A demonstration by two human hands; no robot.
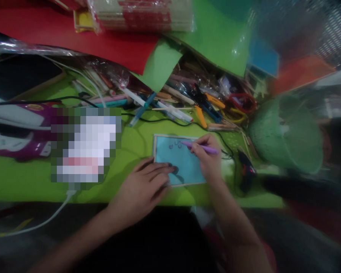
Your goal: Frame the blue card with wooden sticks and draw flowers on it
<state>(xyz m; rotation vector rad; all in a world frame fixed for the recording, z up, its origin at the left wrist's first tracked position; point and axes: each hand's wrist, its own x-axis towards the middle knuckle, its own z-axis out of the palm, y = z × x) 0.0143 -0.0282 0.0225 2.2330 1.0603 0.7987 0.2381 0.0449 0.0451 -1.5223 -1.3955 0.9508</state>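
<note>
A light blue rectangular board point(187, 167) with thin wooden edging lies on the green tabletop. Several small dark marks stand near its upper middle. My right hand point(206, 155) is closed around a purple pen point(206, 148), its tip at the rightmost marks. Across the board's lower left corner rests my left hand point(150, 180), fingers stretched out flat and holding nothing. The left hand covers part of the board's left and lower edges, and my right hand hides its right edge.
A blurred-out phone-like object point(88, 146) with a white cable lies left. Behind are pens point(173, 112), orange-handled pliers point(206, 104) and red-handled scissors point(241, 102). A green bucket point(284, 136) and a glue gun point(246, 168) are at right. A black cord point(150, 120) crosses the table point(125, 151).
</note>
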